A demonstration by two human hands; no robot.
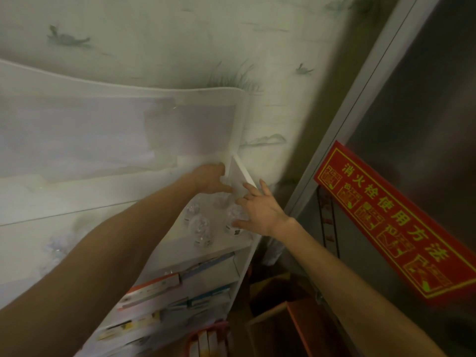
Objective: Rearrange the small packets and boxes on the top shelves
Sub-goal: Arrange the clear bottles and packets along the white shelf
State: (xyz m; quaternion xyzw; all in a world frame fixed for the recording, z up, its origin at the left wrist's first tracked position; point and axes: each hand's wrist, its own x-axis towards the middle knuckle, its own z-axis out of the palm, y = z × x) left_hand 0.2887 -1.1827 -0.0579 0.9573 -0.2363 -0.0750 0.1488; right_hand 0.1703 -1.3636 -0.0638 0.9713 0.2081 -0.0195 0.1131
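You are looking up along a white shelf unit [242, 274] that stands against a wall papered in pale green with faint painted reeds and birds [180, 42]. To the right runs a grey metal door frame [360, 104] beside a dull steel panel, and a red sign with yellow characters [386, 222] hangs slantwise across it. On top of the unit sits a large translucent storage bin [128, 130], its rounded corner toward the right; what it holds shows only as pale blurred shapes. On the top shelf, just under the bin, lie several small clear packets [201, 228] of something crinkled and shiny, clustered near the right end; the blur hides which way they lie. Your left hand [211, 179] reaches far in at the back of that shelf, fingers stretched toward the upright side panel [240, 176], and I cannot tell whether it holds a packet. Your right hand [257, 210] is spread open, fingers apart, resting against the nearest right-hand packet [233, 217] at the shelf's edge. On the shelves below, flat boxes [154, 287] lie stacked with their long axes running left to right, ends facing you, one with an orange stripe. Near the bottom, a pink basket [213, 331] holds upright boxes, and a brown cardboard carton [270, 318] sits on the floor to the right.
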